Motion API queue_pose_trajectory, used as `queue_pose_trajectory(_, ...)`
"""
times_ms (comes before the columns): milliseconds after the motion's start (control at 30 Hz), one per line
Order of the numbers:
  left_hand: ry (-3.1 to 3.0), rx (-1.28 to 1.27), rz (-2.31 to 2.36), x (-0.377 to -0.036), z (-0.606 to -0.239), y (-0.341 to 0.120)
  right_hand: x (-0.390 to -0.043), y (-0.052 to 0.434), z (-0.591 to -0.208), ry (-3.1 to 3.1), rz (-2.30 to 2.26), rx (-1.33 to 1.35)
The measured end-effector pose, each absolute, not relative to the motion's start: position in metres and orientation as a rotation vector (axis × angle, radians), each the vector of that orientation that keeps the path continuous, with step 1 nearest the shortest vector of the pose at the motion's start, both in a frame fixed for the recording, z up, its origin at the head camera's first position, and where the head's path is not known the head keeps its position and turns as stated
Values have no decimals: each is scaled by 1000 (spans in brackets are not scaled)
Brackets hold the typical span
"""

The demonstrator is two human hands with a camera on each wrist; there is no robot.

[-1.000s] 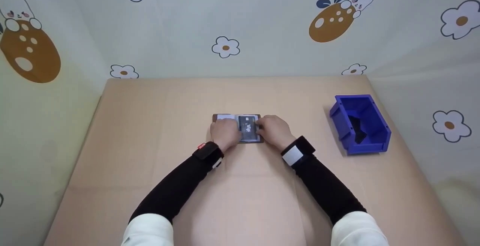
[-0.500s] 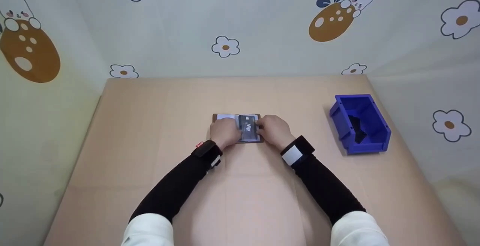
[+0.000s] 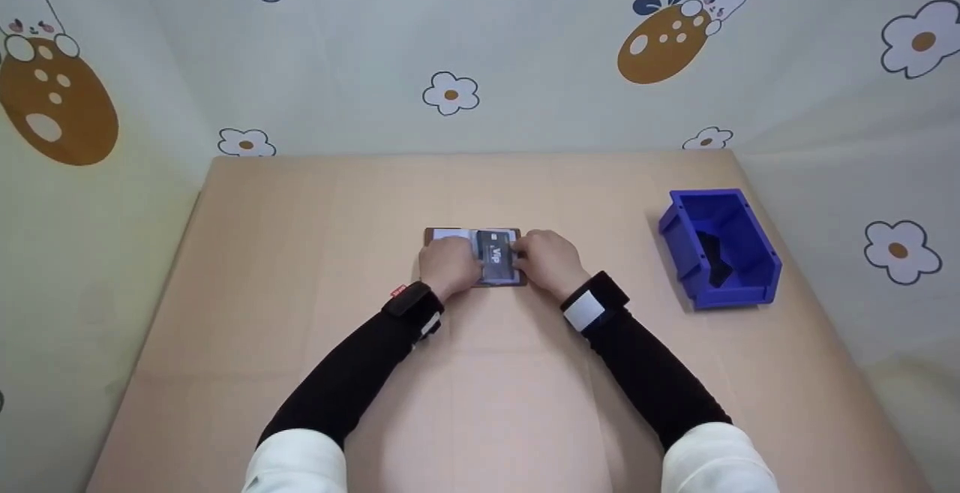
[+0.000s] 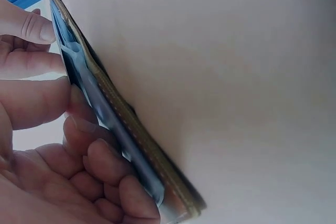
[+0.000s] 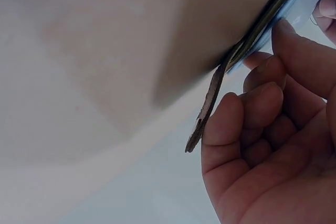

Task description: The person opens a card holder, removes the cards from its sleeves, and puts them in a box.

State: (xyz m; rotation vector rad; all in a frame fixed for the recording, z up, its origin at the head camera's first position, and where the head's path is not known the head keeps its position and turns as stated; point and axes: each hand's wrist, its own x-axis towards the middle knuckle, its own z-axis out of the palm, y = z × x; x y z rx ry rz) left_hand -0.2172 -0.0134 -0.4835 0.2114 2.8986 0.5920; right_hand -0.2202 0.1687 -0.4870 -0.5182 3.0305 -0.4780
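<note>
A brown-covered card holder (image 3: 472, 284) lies open on the table, with pale bluish clear sleeves (image 4: 107, 106) inside. On its right half sits a dark card (image 3: 493, 257) printed "Vip". My left hand (image 3: 451, 264) covers much of the left half; its thumb and a finger pinch the card's near left edge, the other fingers curled against the sleeves. My right hand (image 3: 551, 260) is at the right edge, its thumb and fingers gripping the card holder and sleeve beside the card. How far the card sits inside a sleeve cannot be made out.
A blue plastic bin (image 3: 739, 294) stands at the right of the table (image 3: 315, 253), with a black item (image 3: 716, 260) inside. Patterned cloth (image 3: 360, 50) walls off the back and both sides.
The card has shifted very slightly toward the far edge of the holder, and my left wrist has turned a little. Both hands otherwise keep their places.
</note>
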Motion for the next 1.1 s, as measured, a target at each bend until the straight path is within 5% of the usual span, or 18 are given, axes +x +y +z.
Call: queue_pose_trajectory(1100,2776,187,930,-216,-467,-52,-221,169,-489,3038,-476,-559)
